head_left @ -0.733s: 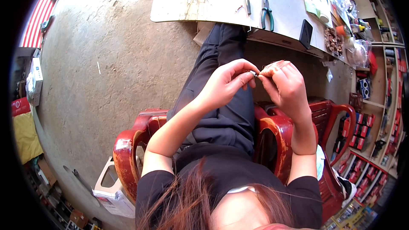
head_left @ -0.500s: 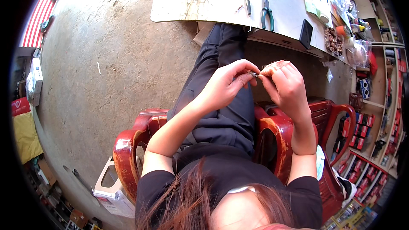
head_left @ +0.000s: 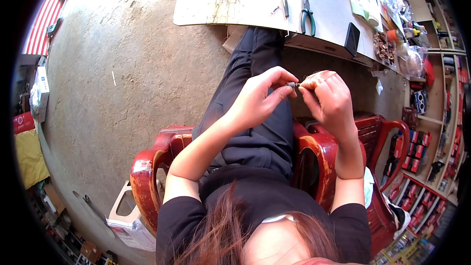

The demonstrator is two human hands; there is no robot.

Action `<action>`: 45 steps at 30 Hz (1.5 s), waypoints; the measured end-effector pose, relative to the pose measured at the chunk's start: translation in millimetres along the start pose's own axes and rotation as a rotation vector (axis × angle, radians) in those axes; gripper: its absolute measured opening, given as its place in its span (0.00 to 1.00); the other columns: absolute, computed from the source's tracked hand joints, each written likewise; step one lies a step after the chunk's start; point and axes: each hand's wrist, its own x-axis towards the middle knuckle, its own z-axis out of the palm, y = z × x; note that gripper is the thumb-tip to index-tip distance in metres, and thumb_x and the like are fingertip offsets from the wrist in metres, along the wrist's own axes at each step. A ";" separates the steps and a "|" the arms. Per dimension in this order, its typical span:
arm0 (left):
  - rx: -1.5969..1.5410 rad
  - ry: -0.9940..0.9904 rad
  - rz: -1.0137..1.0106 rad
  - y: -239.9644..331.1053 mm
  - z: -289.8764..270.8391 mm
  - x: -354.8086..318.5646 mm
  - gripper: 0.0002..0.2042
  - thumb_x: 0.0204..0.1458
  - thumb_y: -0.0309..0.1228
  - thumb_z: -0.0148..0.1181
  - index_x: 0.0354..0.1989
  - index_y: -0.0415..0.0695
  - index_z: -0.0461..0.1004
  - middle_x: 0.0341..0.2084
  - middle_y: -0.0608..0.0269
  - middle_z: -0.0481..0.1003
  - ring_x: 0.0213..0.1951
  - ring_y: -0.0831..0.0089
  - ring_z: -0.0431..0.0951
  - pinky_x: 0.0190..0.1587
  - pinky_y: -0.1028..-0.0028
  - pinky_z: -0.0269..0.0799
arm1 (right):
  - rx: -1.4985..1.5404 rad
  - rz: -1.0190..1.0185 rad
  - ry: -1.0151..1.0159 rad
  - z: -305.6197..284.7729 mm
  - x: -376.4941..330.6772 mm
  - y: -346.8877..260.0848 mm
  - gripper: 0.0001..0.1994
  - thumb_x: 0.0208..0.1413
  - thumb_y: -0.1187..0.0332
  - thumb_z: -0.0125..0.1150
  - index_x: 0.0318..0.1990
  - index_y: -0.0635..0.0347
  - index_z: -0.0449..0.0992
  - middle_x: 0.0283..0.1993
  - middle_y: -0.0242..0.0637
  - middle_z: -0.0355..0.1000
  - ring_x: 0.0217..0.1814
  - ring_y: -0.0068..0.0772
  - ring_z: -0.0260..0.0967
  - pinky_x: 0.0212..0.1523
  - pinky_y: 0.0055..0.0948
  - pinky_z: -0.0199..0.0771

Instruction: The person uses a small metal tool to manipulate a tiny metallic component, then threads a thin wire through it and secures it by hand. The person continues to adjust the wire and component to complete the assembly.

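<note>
My left hand and my right hand meet in front of me, above my lap. Between their fingertips they pinch a small dark metal part. Thin coppery strands show at the top of the right hand's fingers. The part is too small to make out further. I sit in a red plastic armchair, legs in dark trousers stretched toward a white worktable.
On the worktable lie green-handled pliers, a small screwdriver, a black phone, papers and plastic bags. A second red chair stands at my right. Shelves of boxes line the right side. Bare concrete floor spreads to the left.
Both hands stay together at the same spot; the fingers shift only slightly on the small part.
</note>
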 end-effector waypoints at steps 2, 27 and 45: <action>-0.105 0.000 -0.017 -3.4 1.1 0.1 0.09 0.60 0.22 0.50 0.47 0.36 0.71 0.34 0.63 0.76 0.37 0.79 0.75 0.42 0.78 0.71 | -0.001 -0.001 0.003 1.0 -1.0 0.1 0.08 0.44 0.76 0.67 0.29 0.64 0.72 0.30 0.41 0.72 0.32 0.44 0.71 0.37 0.37 0.73; -0.669 -0.071 -0.168 -13.1 -4.9 0.2 0.16 0.66 0.38 0.44 0.46 0.39 0.72 0.34 0.61 0.75 0.34 0.77 0.73 0.44 0.76 0.69 | 0.018 -0.001 0.077 -3.7 2.6 -2.2 0.09 0.42 0.76 0.69 0.28 0.63 0.72 0.27 0.41 0.71 0.30 0.44 0.70 0.34 0.37 0.71; -0.626 -0.124 -0.200 -15.8 -3.3 3.2 0.10 0.56 0.25 0.59 0.46 0.38 0.73 0.39 0.63 0.77 0.38 0.76 0.76 0.45 0.76 0.72 | 0.058 -0.022 0.061 -12.5 1.8 -3.9 0.09 0.42 0.76 0.69 0.28 0.63 0.73 0.28 0.42 0.71 0.30 0.45 0.69 0.33 0.38 0.70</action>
